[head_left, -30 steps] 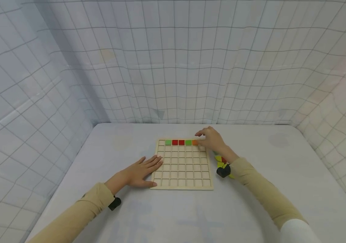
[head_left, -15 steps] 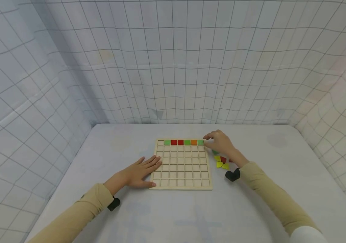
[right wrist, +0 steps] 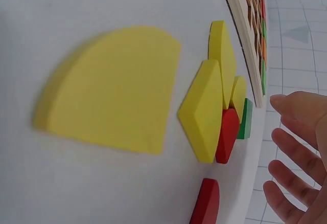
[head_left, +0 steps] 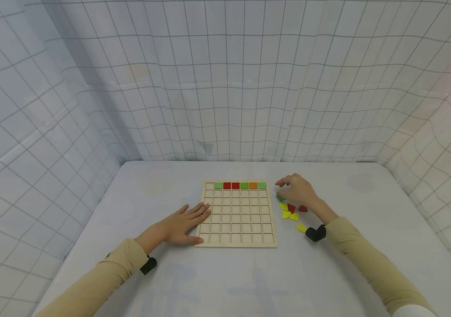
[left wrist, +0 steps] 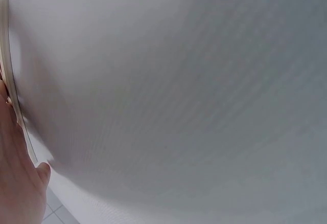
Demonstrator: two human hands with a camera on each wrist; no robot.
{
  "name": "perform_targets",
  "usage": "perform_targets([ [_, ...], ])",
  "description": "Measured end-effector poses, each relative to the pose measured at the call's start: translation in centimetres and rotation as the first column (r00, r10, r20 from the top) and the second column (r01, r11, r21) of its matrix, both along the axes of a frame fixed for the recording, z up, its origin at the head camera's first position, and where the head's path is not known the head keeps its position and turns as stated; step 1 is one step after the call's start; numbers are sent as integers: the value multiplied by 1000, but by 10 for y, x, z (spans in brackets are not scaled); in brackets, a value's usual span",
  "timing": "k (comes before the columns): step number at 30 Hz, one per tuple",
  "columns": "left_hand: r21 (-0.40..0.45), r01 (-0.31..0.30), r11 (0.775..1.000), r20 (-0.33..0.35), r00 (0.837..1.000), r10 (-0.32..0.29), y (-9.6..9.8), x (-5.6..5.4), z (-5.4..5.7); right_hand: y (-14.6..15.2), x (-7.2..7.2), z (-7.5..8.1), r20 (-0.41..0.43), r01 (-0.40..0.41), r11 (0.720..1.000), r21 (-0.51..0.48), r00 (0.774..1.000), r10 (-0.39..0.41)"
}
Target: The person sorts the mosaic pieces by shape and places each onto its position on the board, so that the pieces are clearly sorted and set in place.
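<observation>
A pale wooden grid board (head_left: pixel 236 245) lies in the middle of the table. Along its far row sit several coloured tiles, among them an orange tile (head_left: pixel 253 186) and a light green tile (head_left: pixel 262 186) in the far right cell. My left hand (head_left: pixel 183 225) rests flat over the board's left edge, fingers spread. Just off the far right side hovers my right hand (head_left: pixel 297 189), fingers loosely bent, close to a green piece (head_left: pixel 281 198). In the right wrist view, nothing shows between that hand's (right wrist: pixel 301 155) thumb and fingers.
Right of the board lie several yellow pieces (head_left: pixel 286 215) and two red pieces (head_left: pixel 303 208). A lone yellow piece (head_left: pixel 301 227) with a rounded edge lies nearer, by the right wrist camera (head_left: pixel 316 233). Grid-patterned cloth (head_left: pixel 241 110) hangs behind the table (head_left: pixel 225 281).
My right hand has moved right, off the board's far right corner to beside the green piece. The light green tile in that corner has come into sight. My left hand has stayed put.
</observation>
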State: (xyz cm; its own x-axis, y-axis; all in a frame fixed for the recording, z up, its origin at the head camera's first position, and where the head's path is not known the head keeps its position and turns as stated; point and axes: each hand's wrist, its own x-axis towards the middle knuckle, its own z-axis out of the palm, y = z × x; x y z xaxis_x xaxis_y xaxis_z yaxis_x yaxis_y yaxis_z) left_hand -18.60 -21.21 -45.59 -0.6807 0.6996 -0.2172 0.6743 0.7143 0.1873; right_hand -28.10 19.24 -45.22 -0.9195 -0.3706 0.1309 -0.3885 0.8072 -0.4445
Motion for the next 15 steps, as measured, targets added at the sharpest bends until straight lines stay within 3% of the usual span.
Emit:
perform_targets([
  [15,-8,-2,1000,-2,1000,2,2,2,2,24,6,-8,10,-64,998,22,998,64],
])
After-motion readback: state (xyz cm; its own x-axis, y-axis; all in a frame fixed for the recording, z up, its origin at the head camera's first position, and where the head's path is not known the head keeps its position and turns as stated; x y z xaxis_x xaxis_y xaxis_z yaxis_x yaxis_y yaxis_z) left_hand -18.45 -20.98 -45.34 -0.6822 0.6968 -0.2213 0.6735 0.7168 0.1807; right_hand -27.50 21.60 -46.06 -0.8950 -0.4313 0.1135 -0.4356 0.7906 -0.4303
